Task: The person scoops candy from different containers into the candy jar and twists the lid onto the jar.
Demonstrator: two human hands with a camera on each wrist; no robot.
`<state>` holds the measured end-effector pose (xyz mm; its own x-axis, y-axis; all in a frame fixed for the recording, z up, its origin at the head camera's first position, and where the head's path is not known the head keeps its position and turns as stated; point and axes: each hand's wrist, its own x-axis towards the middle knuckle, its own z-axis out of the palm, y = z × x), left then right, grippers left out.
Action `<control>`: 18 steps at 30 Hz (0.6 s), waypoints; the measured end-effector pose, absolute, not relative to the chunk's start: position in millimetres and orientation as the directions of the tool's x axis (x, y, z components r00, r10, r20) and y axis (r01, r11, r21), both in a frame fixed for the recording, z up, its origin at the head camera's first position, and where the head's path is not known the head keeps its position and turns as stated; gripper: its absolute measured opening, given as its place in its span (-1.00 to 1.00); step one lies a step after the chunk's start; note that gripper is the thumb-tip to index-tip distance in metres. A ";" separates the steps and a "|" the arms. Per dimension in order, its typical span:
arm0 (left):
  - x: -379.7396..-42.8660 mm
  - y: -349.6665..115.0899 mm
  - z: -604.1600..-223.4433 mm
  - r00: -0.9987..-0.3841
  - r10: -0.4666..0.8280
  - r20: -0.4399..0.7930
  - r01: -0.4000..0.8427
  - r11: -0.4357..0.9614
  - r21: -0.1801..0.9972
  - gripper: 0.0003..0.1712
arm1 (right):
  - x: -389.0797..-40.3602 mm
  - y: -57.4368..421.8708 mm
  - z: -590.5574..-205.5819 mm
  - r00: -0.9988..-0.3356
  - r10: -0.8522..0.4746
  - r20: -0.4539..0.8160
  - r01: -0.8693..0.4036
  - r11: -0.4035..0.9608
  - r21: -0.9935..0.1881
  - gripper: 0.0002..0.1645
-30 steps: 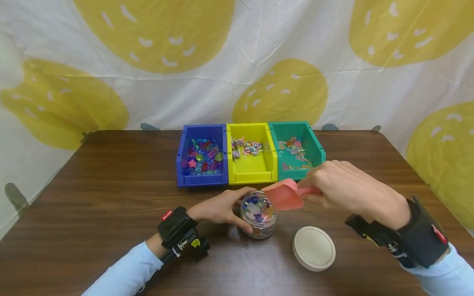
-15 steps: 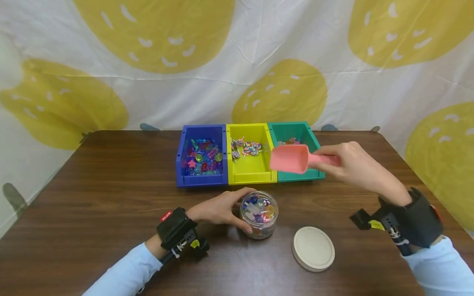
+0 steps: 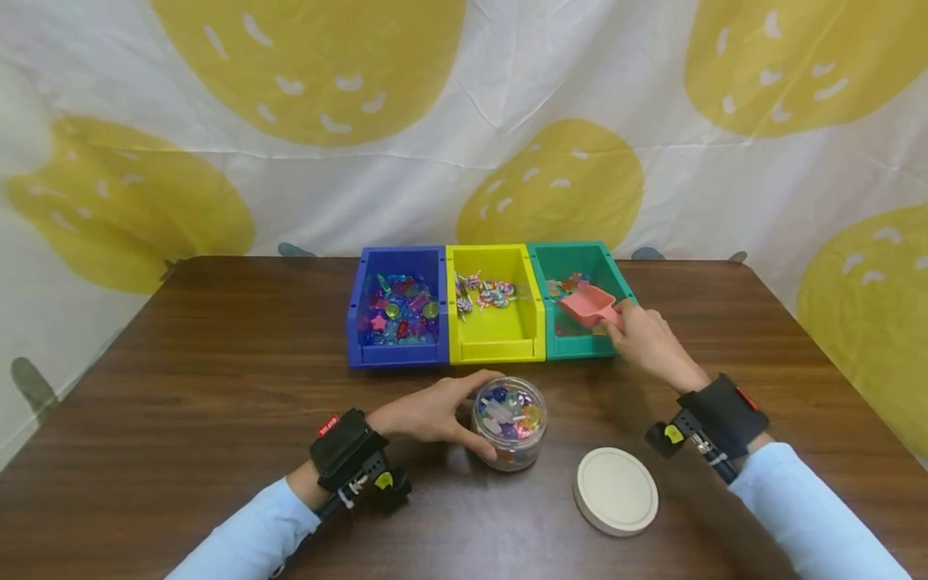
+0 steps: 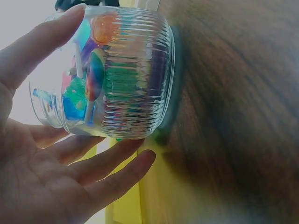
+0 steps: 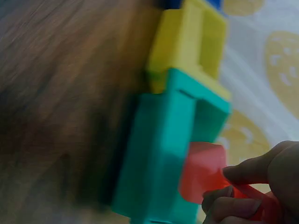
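My right hand (image 3: 654, 345) grips the handle of a pink scoop (image 3: 586, 305), whose blade is down inside the green bin (image 3: 580, 346). Small charms (image 3: 567, 283), some pale and some orange, show around the blade. In the right wrist view, thumb and fingers pinch the handle (image 5: 261, 198). My left hand (image 3: 435, 409) holds a clear glass jar (image 3: 510, 451) from its left side, thumb in front and fingers behind. Mixed colourful charms (image 3: 509, 412) fill the jar, which stands uncapped on the table. The left wrist view shows ribbed glass (image 4: 135, 79) and a rainbow-striped piece (image 4: 96, 74) inside.
Left of the green bin, joined in a row, are a yellow bin (image 3: 496, 350) with lollipop charms (image 3: 495, 293) and a blue bin (image 3: 399, 355) with glossy translucent charms (image 3: 406, 310). A cream lid (image 3: 616, 491) lies right of the jar. A patterned cloth (image 3: 362, 185) hangs behind the table.
My right hand has carried the scoop from over the jar's rim, up and away, then down into the green bin. The left hand and jar have stayed put.
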<state>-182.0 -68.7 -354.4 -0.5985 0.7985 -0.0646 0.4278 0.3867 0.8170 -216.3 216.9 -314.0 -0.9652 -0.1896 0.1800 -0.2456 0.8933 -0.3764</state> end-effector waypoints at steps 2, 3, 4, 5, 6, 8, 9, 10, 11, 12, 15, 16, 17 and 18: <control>-181.7 -68.5 -355.0 -0.601 0.796 -0.069 0.425 0.392 0.816 -0.09 | -220.3 214.6 -319.9 -0.973 -0.170 0.159 -0.218 0.900 -0.377 -0.73; -181.4 -68.4 -355.2 -0.603 0.794 -0.074 0.420 0.395 0.817 -0.09 | -222.1 213.7 -322.4 -0.976 -0.159 0.152 -0.206 0.904 -0.375 -0.73; -181.4 -68.1 -355.7 -0.603 0.794 -0.075 0.419 0.395 0.817 -0.09 | -223.8 212.8 -324.5 -0.978 -0.151 0.143 -0.195 0.908 -0.370 -0.73; -181.2 -67.8 -355.9 -0.604 0.794 -0.076 0.418 0.396 0.817 -0.09 | -225.3 212.2 -326.4 -0.980 -0.145 0.134 -0.185 0.913 -0.365 -0.72; -181.0 -67.6 -356.0 -0.604 0.793 -0.078 0.415 0.396 0.819 -0.10 | -226.7 212.0 -328.3 -0.982 -0.139 0.126 -0.176 0.916 -0.359 -0.71; -180.4 -67.1 -356.0 -0.605 0.791 -0.086 0.407 0.400 0.821 -0.10 | -228.2 211.7 -331.0 -0.984 -0.136 0.118 -0.169 0.923 -0.346 -0.69; -180.1 -67.0 -355.8 -0.605 0.791 -0.089 0.402 0.400 0.824 -0.11 | -228.8 211.7 -332.1 -0.984 -0.137 0.114 -0.168 0.926 -0.339 -0.68; -179.8 -67.0 -355.6 -0.606 0.791 -0.090 0.400 0.400 0.825 -0.11 | -229.2 211.8 -333.0 -0.984 -0.139 0.112 -0.169 0.927 -0.334 -0.68; -179.4 -67.0 -355.1 -0.608 0.789 -0.093 0.397 0.402 0.825 -0.11 | -229.5 212.1 -333.6 -0.984 -0.142 0.112 -0.171 0.929 -0.329 -0.68; -179.1 -67.1 -354.9 -0.609 0.788 -0.093 0.396 0.403 0.825 -0.11 | -229.5 212.3 -333.6 -0.983 -0.142 0.116 -0.172 0.930 -0.323 -0.68; -178.9 -67.6 -354.3 -0.612 0.786 -0.089 0.398 0.403 0.824 -0.11 | -228.7 213.2 -331.9 -0.981 -0.148 0.124 -0.180 0.936 -0.302 -0.69; -179.0 -67.8 -354.0 -0.613 0.785 -0.088 0.398 0.403 0.824 -0.11 | -228.2 213.6 -331.0 -0.980 -0.152 0.131 -0.184 0.939 -0.290 -0.68; -179.0 -67.9 -353.9 -0.613 0.785 -0.086 0.399 0.402 0.824 -0.11 | -227.5 214.1 -329.8 -0.979 -0.154 0.137 -0.187 0.943 -0.276 -0.67; -179.2 -68.1 -353.8 -0.614 0.785 -0.085 0.400 0.402 0.824 -0.11 | -226.7 214.5 -328.7 -0.978 -0.155 0.142 -0.189 0.946 -0.264 -0.65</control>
